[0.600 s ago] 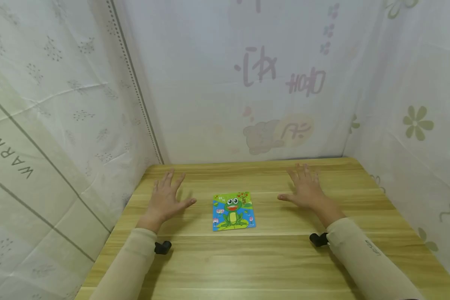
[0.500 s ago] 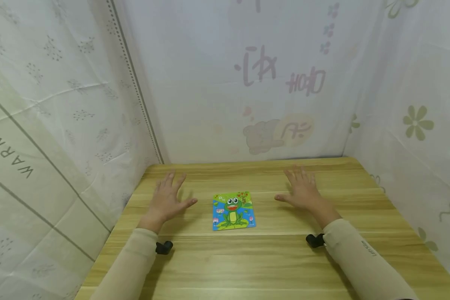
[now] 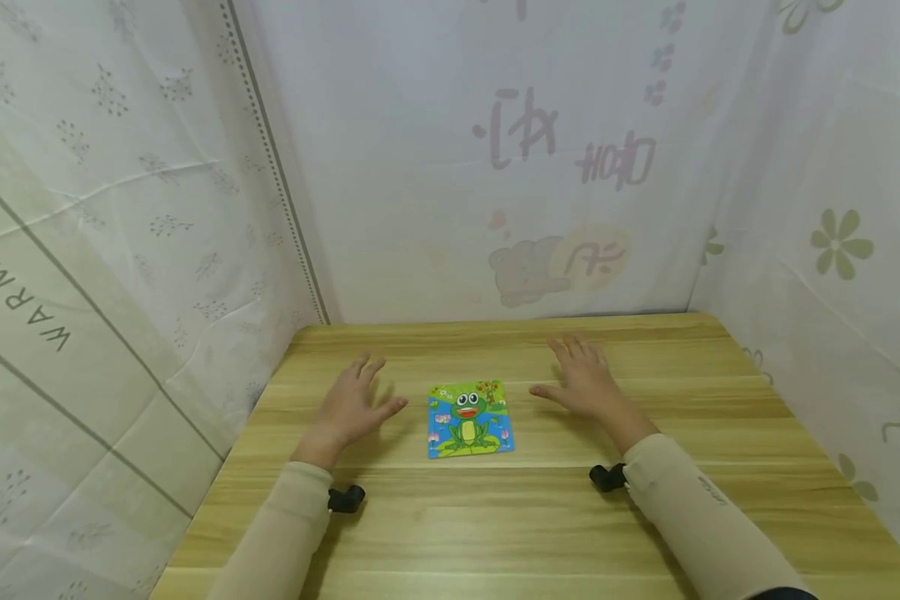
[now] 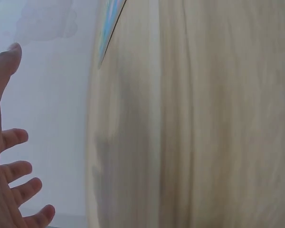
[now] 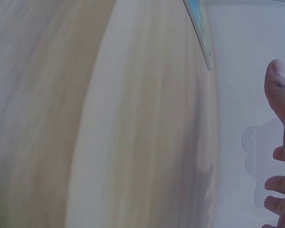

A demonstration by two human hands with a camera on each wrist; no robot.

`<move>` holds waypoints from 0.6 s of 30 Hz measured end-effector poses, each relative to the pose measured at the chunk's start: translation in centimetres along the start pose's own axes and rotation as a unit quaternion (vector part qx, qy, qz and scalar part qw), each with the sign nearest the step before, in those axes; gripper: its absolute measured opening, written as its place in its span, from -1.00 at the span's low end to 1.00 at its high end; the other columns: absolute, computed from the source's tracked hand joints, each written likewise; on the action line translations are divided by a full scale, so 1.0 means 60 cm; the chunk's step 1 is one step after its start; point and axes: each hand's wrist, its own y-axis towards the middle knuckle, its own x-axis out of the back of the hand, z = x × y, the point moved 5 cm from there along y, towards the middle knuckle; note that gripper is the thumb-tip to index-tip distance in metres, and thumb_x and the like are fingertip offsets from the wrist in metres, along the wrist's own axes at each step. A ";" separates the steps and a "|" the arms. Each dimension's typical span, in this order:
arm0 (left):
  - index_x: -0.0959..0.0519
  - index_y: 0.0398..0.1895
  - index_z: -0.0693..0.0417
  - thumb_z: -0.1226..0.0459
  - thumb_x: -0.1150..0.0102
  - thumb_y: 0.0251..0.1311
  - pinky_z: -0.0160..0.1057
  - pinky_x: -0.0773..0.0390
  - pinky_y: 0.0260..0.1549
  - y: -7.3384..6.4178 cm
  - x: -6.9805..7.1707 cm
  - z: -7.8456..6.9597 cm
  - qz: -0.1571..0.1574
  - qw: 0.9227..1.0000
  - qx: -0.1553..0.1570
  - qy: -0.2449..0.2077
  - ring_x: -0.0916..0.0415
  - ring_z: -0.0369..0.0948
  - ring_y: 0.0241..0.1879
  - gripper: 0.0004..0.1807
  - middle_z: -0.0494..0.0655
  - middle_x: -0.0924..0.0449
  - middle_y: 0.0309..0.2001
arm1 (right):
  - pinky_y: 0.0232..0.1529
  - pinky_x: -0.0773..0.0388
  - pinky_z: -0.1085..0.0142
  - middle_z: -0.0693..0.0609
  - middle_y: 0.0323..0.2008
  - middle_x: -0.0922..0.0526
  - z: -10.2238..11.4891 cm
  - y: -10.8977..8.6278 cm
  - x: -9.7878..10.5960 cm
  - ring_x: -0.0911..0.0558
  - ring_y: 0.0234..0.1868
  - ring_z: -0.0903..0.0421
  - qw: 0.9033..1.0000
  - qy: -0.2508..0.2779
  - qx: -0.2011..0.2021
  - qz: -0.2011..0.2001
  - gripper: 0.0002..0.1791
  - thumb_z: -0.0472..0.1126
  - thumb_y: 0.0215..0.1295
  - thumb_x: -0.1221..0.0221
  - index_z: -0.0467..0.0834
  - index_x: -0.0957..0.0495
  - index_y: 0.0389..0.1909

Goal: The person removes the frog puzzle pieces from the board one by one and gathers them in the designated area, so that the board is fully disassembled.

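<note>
A square picture puzzle or card with a green cartoon frog [image 3: 468,421] lies flat on the wooden table, between the two hands. To its left, my left hand [image 3: 350,410] hovers over the table with fingers spread and thumb toward the picture, holding nothing. On the other side my right hand [image 3: 585,385] is likewise spread, apart from the picture. In the left wrist view only a corner of the frog picture [image 4: 108,31] shows, away from the thumb [image 4: 9,59]. The right wrist view also catches one corner of the picture [image 5: 199,28].
The wooden table [image 3: 480,533] fills the lower middle. A pale printed curtain [image 3: 420,167] hangs behind its far edge, with more cloth at both sides. Black camera mounts [image 3: 347,499] sit at the wrists over beige sleeves.
Both hands have moved inward toward the frog picture, the left hand rightward and the right hand leftward. The picture stays in its place on the table; the head view has shifted slightly.
</note>
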 end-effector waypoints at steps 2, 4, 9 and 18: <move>-0.26 0.62 -0.02 -0.51 -0.10 0.21 0.40 -0.27 0.38 0.000 -0.004 -0.004 -0.002 1.000 0.000 -0.007 -0.09 0.29 0.54 0.10 0.18 -0.02 0.64 | 0.52 0.12 -0.38 -0.34 0.59 -0.09 0.006 0.004 -0.003 0.05 0.62 -0.36 1.000 0.002 0.002 0.002 0.16 0.43 0.28 -0.29 -0.19 -0.09 0.64; -0.29 0.59 -0.01 -0.50 -0.11 0.22 0.40 -0.29 0.37 0.000 -0.008 -0.008 -0.004 1.000 0.001 -0.015 -0.11 0.29 0.53 0.07 0.17 -0.05 0.63 | 0.53 0.14 -0.36 -0.33 0.60 -0.07 0.011 0.008 -0.007 0.05 0.62 -0.36 1.000 0.004 0.002 0.007 0.15 0.43 0.29 -0.29 -0.17 -0.08 0.65; -0.36 0.53 0.07 -0.35 -0.23 0.29 0.39 -0.30 0.37 0.000 -0.020 -0.015 -0.002 0.997 0.008 -0.073 -0.12 0.28 0.53 -0.05 0.18 -0.12 0.60 | 0.54 0.15 -0.35 -0.32 0.61 -0.06 0.025 0.014 -0.013 0.00 0.61 -0.37 1.000 0.020 0.003 0.012 0.11 0.38 0.32 -0.30 -0.15 -0.09 0.65; -0.43 0.47 0.08 -0.11 -0.36 0.35 0.23 -0.28 0.44 0.002 -0.045 -0.029 0.018 0.990 0.025 -0.139 -0.24 0.17 0.49 -0.24 0.12 -0.37 0.47 | 0.52 0.07 -0.35 -0.29 0.55 -0.23 0.054 0.027 -0.028 -0.13 0.58 -0.31 0.999 0.046 0.010 0.016 0.02 0.34 0.35 -0.30 -0.16 -0.21 0.61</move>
